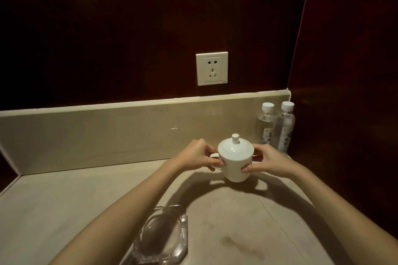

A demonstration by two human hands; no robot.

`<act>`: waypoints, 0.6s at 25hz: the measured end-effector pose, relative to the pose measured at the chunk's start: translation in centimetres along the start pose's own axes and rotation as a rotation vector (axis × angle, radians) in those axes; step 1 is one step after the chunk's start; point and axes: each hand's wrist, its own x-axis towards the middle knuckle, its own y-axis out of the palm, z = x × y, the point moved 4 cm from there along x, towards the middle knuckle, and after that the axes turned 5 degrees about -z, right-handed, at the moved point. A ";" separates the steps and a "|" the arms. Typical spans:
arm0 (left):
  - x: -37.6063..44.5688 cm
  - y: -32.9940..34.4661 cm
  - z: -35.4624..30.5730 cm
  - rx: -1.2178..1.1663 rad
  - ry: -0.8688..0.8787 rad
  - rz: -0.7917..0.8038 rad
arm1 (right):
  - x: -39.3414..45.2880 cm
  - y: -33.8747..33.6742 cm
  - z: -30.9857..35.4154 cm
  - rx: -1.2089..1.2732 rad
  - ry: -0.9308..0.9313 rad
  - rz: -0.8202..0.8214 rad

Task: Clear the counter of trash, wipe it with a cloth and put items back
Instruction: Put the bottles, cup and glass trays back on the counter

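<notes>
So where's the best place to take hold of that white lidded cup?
Round the body of the white lidded cup, from both sides, as the left hand and right hand do: its lid only rests on top, so lifting by the knob risks it coming off.

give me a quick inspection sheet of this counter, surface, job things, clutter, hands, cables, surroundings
surface: beige stone counter with a low backsplash; faint smudges near the front edge
job's things: white lidded cup held upright, lid on, handle toward the left hand; whether its base touches the counter cannot be told; no cloth seen
clutter: glass ashtray at the front, partly under the left forearm; two capped water bottles side by side in the back right corner
hands: left hand pinches the cup by its handle side; right hand pinches the opposite side
cables: nothing seen
surroundings: dark wood wall panels; wall socket above the backsplash, nothing plugged in
</notes>
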 end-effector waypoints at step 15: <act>5.5 2.4 0.7 0.106 -0.012 -0.071 | 2.2 -3.0 -4.8 -0.040 0.123 -0.103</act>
